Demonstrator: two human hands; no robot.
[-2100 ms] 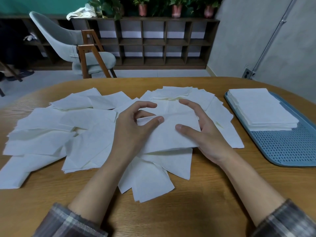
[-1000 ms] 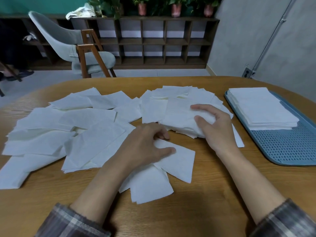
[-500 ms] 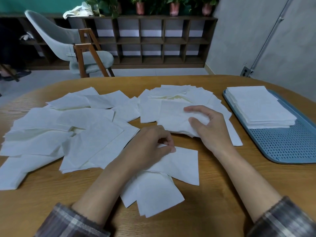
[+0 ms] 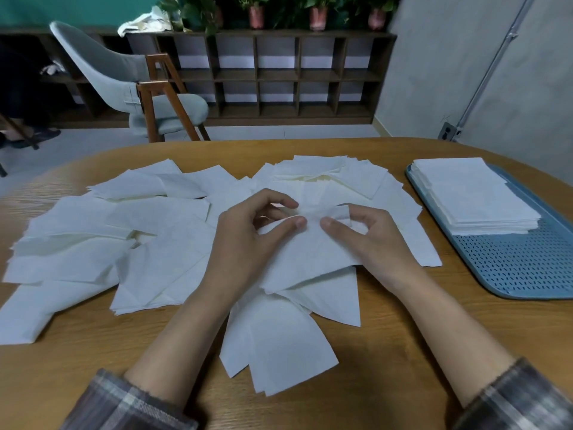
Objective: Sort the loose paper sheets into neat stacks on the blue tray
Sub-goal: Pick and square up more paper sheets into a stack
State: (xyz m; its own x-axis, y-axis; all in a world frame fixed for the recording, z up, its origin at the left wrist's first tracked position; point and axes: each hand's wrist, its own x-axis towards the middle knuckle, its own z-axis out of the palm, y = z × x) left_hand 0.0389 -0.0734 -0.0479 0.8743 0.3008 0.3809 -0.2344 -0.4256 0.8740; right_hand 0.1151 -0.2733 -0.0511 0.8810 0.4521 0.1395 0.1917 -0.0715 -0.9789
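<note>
The held sheet [image 4: 310, 252] lies mid-counter [image 4: 403, 336] on top of the loose sheets [image 4: 124, 237], far edge lifted, near corner trailing toward the person. Left hand [image 4: 245, 240] pinches that far edge between thumb and forefinger. Right hand [image 4: 372, 237] pinches it just beside, paper curled over its fingers. Thumbs nearly meet. Blue tray [image 4: 527, 268] is to the right, well apart, long axis running away from the person, with a neat stack [image 4: 474, 193] on its far half. Right hand is nearer and would likely carry the sheet across.
</note>
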